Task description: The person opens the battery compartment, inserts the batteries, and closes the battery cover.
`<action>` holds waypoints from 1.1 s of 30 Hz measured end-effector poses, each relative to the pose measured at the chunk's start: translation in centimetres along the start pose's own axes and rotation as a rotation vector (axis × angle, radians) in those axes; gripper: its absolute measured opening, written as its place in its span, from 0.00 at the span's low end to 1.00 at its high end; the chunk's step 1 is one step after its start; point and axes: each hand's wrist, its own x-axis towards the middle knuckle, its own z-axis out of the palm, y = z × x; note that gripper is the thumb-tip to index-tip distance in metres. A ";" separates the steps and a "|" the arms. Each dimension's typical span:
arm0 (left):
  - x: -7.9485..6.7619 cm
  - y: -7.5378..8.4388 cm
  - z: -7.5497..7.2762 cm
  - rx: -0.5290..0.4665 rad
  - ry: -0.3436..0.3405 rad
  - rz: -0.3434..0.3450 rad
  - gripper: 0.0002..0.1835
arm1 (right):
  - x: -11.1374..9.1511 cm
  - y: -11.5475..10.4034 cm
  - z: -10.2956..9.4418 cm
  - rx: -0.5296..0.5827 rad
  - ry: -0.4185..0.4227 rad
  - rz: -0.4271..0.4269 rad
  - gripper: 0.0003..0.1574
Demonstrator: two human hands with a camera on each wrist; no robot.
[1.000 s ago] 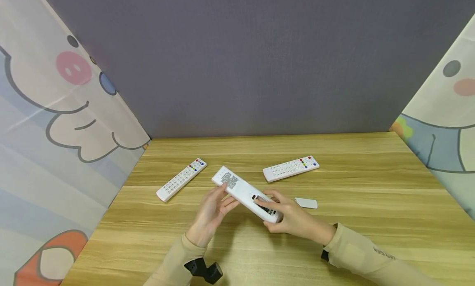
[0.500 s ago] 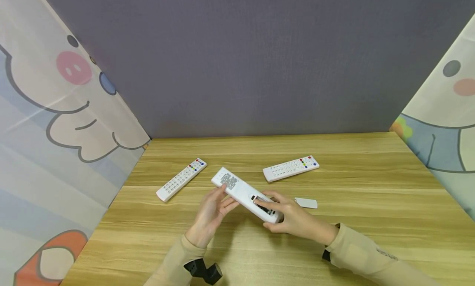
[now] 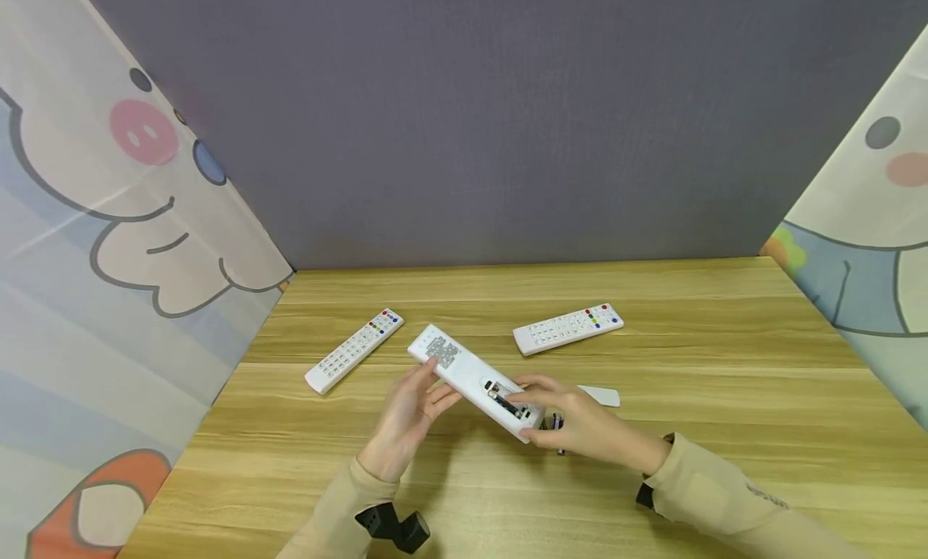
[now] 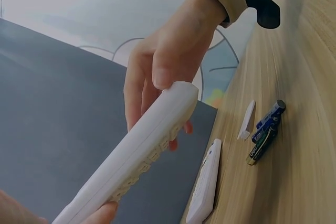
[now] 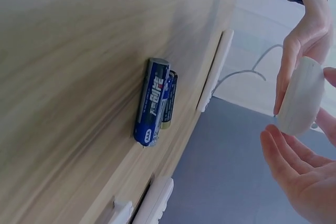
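Observation:
A white remote control point(image 3: 467, 378) is held above the table with its back upward and its battery compartment uncovered. Inside the compartment lies a dark battery point(image 3: 506, 403). My left hand point(image 3: 404, 424) holds the far end, thumb on the back and fingers beneath. My right hand point(image 3: 580, 418) grips the near end, its index finger reaching over the compartment. In the left wrist view the remote's keys face down. Below the right hand, several loose batteries point(image 5: 153, 103) lie together on the table, mostly hidden by that hand in the head view; one blue battery is marked AAA.
A second remote point(image 3: 354, 351) lies keys up on the left of the table. Another remote point(image 3: 568, 329) lies keys up toward the back. The white battery cover point(image 3: 602, 395) rests right of the hands, partly hidden. A grey panel point(image 3: 507, 124) stands behind the table.
My right index finger has drawn back, so more of the compartment and its battery shows. The remote has shifted slightly left. Loose batteries now show beside the right hand, which has lowered a little.

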 end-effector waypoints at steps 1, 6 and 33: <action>0.0 0.0 -0.1 0.001 0.003 0.002 0.23 | 0.0 0.0 -0.1 -0.007 0.001 0.003 0.22; 0.1 0.2 -0.3 0.012 0.011 0.012 0.23 | -0.1 0.0 -0.5 -0.056 0.025 0.035 0.20; -0.1 1.0 -2.4 0.029 0.067 0.022 0.22 | -1.9 1.7 -1.9 -0.125 0.021 0.162 0.15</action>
